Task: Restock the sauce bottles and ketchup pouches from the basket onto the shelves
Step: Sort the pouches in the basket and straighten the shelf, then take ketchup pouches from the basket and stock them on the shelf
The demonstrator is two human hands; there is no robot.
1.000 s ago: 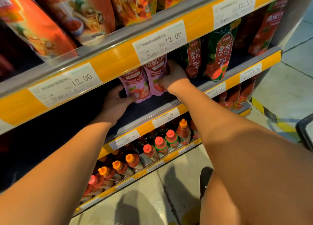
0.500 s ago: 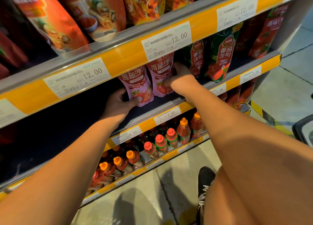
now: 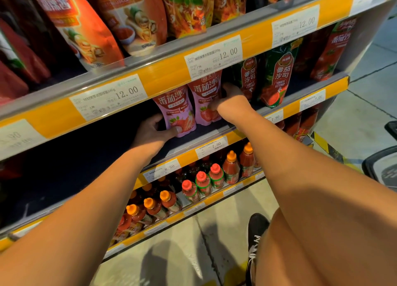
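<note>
A: Where are the ketchup pouches right now?

B: Two pink ketchup pouches stand upright and touching on the middle shelf (image 3: pixel 214 133); the left pink pouch (image 3: pixel 176 111) sits nearer the front edge, the right pink pouch (image 3: pixel 206 98) a little deeper, just beside the green ketchup pouches (image 3: pixel 277 75).

A: And the hands?

B: The left hand (image 3: pixel 150 133) curls round the base of the left pouch, thumb pressed on its front, fingers behind; the right hand (image 3: pixel 229 103) wraps the right edge of the other pouch, fingers tucked behind it between pink and green; both hands are closed on a pouch, neither spread.

A: So which step is this?

B: I'd judge it the seating and straightening of a pair just placed; the shelf to the left of them looks dark and bare, so more stock likely belongs there.

A: What does the next move call for?

B: Letting go gently so the soft pouches stay standing; then back to the basket, whose dark rim (image 3: pixel 378 169) may be the thing at the right edge, though I cannot tell for sure; the sauce bottles (image 3: pixel 231 169) below look well filled.
</note>
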